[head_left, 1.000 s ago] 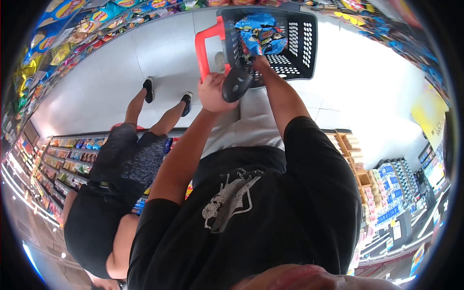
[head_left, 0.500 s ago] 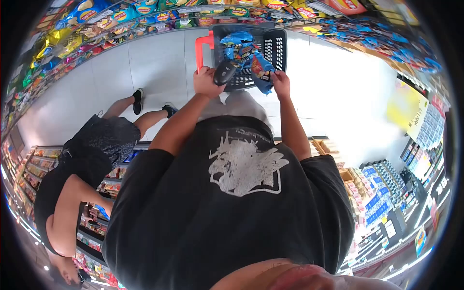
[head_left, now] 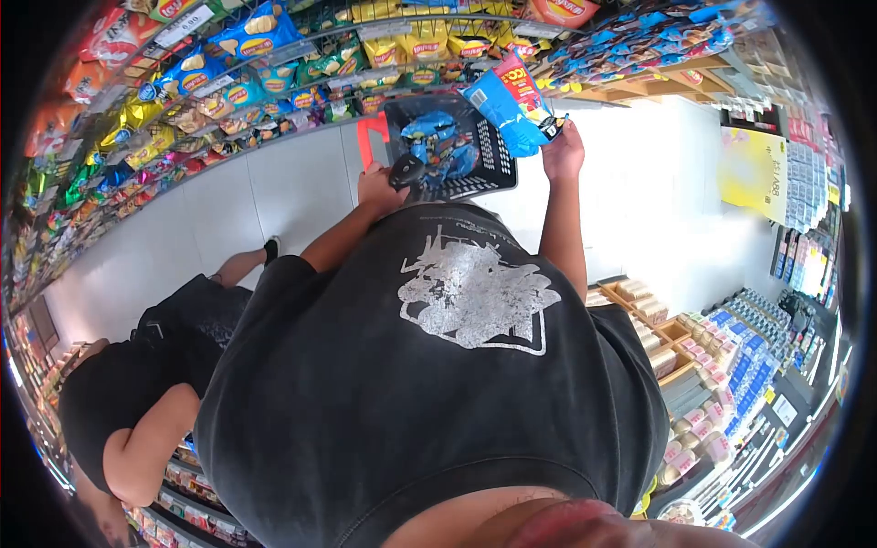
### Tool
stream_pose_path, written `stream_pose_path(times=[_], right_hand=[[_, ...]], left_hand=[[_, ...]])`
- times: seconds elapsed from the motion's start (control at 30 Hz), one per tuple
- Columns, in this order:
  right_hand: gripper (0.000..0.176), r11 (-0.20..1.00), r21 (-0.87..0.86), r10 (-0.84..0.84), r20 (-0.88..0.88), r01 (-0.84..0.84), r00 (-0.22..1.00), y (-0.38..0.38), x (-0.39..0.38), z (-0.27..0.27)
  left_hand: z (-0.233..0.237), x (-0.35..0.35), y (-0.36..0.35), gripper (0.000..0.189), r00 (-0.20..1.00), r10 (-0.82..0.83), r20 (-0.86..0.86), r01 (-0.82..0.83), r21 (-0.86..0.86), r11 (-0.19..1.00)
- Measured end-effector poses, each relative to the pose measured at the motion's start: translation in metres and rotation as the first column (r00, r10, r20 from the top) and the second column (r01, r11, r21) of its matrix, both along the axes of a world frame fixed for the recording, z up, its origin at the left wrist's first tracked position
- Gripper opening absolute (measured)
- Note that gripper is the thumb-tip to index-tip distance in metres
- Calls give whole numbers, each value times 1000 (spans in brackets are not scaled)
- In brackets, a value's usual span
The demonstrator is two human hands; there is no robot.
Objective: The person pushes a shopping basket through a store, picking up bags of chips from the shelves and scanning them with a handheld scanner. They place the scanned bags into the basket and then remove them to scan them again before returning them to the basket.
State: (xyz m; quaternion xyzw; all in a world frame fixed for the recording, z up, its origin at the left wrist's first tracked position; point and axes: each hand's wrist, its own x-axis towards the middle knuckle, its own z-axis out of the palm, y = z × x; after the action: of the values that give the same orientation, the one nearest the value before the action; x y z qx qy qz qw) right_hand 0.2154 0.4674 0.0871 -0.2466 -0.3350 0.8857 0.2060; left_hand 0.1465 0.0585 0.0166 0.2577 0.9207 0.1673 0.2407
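Observation:
My left hand [head_left: 376,190] is closed at the near end of the red handle [head_left: 367,142] of a black shopping basket [head_left: 493,187]. A rounded black object [head_left: 407,171] sits against its thumb side; its kind does not show. Inside the basket lie blue snack bags [head_left: 438,146]. My right hand [head_left: 565,153] pinches a lower corner of a blue and red snack bag [head_left: 513,108], holding it tilted over the basket's right side, in front of the shelf.
Shelves of chip bags [head_left: 256,35] curve along the far side and left. Blue packets [head_left: 639,50] hang at the upper right. A person in black [head_left: 128,411] is close on my left. Wooden bins of goods [head_left: 671,342] and a yellow sign [head_left: 751,173] stand to the right.
My right hand has lifted a snack bag from the basket up and to the right. The basket and my left hand appear slightly lower and farther left. The person has shifted lower.

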Motion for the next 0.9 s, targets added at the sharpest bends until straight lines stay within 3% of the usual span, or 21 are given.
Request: stream_pose_path(times=[0.1,0.23,0.47,0.53,0.6,0.8,0.9], right_hand=[[25,997,12,76,-103,-75,992,-3,-14,24],[28,998,-52,27,-148,-35,989,-12,-51,53],[31,957,-176,170,-296,-228,940,-40,-158,100],[36,970,-158,151,-203,-185,967,-63,-191,109],[34,945,-212,212,-183,-249,960,-83,-226,114],[23,892,-318,338,1,-320,941,-116,-343,80],[28,976,-56,216,64,-213,974,-138,-360,94]], left_hand=[[12,-8,-1,34,998,-25,56,26,-16,1000],[11,-11,-5,36,998,-40,48,41,-31,999],[-3,-20,-14,54,996,-80,44,84,-99,992],[-1,-20,-16,58,994,-94,64,99,-79,992],[-14,-21,-20,58,995,-80,57,83,-40,996],[-7,-18,-23,60,991,-48,126,55,-59,997],[-4,-16,-24,61,989,-35,144,46,-75,996]])
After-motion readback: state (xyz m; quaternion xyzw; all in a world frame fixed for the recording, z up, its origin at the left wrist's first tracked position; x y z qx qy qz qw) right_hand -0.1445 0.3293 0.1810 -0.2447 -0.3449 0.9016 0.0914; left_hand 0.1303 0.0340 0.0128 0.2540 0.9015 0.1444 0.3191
